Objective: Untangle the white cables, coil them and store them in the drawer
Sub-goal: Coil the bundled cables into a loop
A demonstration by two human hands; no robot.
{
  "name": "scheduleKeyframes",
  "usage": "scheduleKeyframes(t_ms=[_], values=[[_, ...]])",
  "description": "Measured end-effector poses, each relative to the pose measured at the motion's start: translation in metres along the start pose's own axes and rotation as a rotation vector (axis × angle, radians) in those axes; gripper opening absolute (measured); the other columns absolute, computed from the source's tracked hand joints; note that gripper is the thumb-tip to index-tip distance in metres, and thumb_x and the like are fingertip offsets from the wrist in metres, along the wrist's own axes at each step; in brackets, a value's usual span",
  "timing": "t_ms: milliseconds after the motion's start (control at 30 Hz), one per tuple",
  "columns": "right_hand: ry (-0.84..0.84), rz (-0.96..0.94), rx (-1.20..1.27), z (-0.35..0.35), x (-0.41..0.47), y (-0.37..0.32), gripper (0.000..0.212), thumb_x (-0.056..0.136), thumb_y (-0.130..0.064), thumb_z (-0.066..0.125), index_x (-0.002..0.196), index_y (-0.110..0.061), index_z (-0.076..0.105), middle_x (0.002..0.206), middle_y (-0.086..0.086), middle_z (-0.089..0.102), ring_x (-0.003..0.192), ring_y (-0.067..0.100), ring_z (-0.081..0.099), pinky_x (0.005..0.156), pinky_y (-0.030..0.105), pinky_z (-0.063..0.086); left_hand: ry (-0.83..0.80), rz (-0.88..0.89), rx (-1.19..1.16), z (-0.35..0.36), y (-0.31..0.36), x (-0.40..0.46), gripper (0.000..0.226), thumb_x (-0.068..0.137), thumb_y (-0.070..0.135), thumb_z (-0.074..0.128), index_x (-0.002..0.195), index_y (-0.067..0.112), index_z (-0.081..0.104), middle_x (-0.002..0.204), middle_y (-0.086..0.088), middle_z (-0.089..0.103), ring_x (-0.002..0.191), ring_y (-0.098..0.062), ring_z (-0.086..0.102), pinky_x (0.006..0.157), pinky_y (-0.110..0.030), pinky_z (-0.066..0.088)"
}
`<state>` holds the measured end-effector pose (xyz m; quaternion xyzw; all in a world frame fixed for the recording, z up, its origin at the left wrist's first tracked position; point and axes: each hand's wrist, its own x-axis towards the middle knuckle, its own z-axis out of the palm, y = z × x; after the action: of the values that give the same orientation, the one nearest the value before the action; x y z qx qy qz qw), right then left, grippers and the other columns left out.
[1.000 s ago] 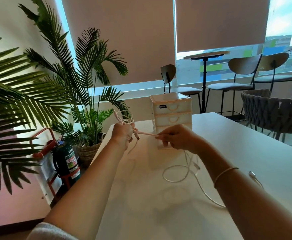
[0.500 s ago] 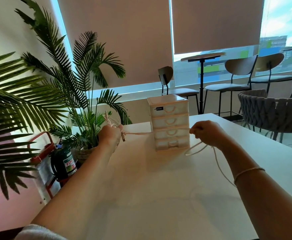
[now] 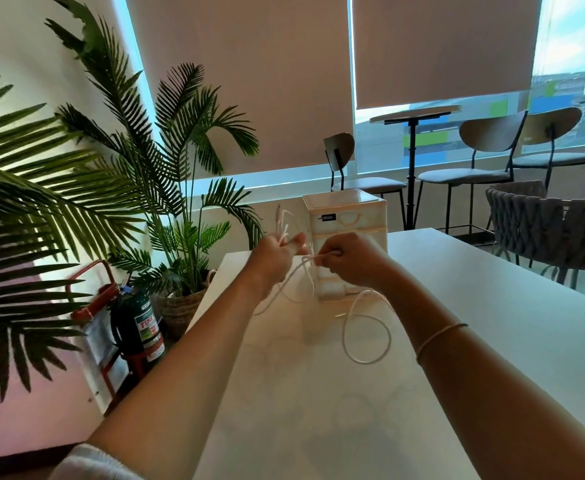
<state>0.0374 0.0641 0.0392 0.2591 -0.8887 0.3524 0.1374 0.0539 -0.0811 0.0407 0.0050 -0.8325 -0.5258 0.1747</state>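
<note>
- Now your left hand (image 3: pixel 277 252) is raised above the far left part of the counter (image 3: pixel 492 341), and its fingers hold a bundle of white cables (image 3: pixel 365 336) whose loops stand up from the hand.
- Your right hand (image 3: pixel 348 259) is just beside the left one, with curled fingers that pinch a strand of the same cables.
- From both hands the cables hang down, and one big loop lies on the counter, near the front of the drawer unit (image 3: pixel 344 216).
- The drawer unit stands upright near the far edge of the counter, behind your hands; its drawers look closed.
- A thin bracelet (image 3: pixel 440 336) is on your right wrist.
- A palm plant (image 3: pixel 166 161) and a fire extinguisher (image 3: pixel 138 323) stand on the floor beside the left edge of the counter.
</note>
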Motion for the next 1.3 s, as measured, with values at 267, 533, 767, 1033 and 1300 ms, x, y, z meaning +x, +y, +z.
scheduleKeyframes(t_ms=[267,533,767,1033,1300], values=[[-0.041,0.042,0.134,0.000,0.004,-0.006,0.017,0.080,-0.029,0.069,0.070,-0.015,0.065,0.061,-0.005,0.057,0.051,0.003,0.046,0.051,0.015,0.037,0.097,0.016,0.121,-0.003,-0.014,0.007,0.035,0.093,0.040,0.049,0.102,0.006,0.056,0.078,-0.006,0.056,0.056,-0.018,0.047,0.057,-0.028,0.038],[0.042,0.259,0.183,-0.048,-0.019,0.044,0.017,0.073,-0.024,0.075,0.074,-0.009,0.067,0.063,-0.001,0.056,0.056,0.007,0.047,0.052,0.016,0.036,0.334,-0.114,0.044,-0.055,-0.035,0.018,0.041,0.094,0.035,0.048,0.107,-0.003,0.056,0.062,-0.001,0.047,0.047,-0.013,0.037,0.042,-0.023,0.029],[0.301,0.326,0.167,-0.051,-0.015,0.067,0.017,0.079,-0.027,0.071,0.084,-0.011,0.070,0.070,0.001,0.060,0.063,0.012,0.049,0.057,0.023,0.039,0.360,-0.186,0.209,-0.064,-0.046,0.019,0.048,0.095,0.040,0.045,0.114,-0.002,0.056,0.079,-0.005,0.063,0.051,-0.015,0.043,0.045,-0.025,0.031],[0.211,0.109,0.048,-0.031,-0.003,0.029,0.018,0.081,-0.027,0.069,0.089,-0.011,0.072,0.074,-0.006,0.060,0.064,0.006,0.053,0.065,0.023,0.046,0.231,-0.066,0.106,-0.041,-0.027,0.018,0.050,0.096,0.038,0.044,0.136,0.008,0.041,0.086,0.000,0.070,0.030,-0.002,0.032,0.035,-0.017,0.028],[0.104,-0.072,0.008,0.005,0.011,-0.023,0.022,0.084,-0.032,0.063,0.094,-0.014,0.071,0.087,0.000,0.066,0.073,0.008,0.055,0.067,0.023,0.045,0.098,0.031,-0.020,0.005,-0.001,0.004,0.042,0.095,0.039,0.046,0.110,0.001,0.053,0.071,0.000,0.050,0.051,-0.007,0.038,0.047,-0.022,0.031]])
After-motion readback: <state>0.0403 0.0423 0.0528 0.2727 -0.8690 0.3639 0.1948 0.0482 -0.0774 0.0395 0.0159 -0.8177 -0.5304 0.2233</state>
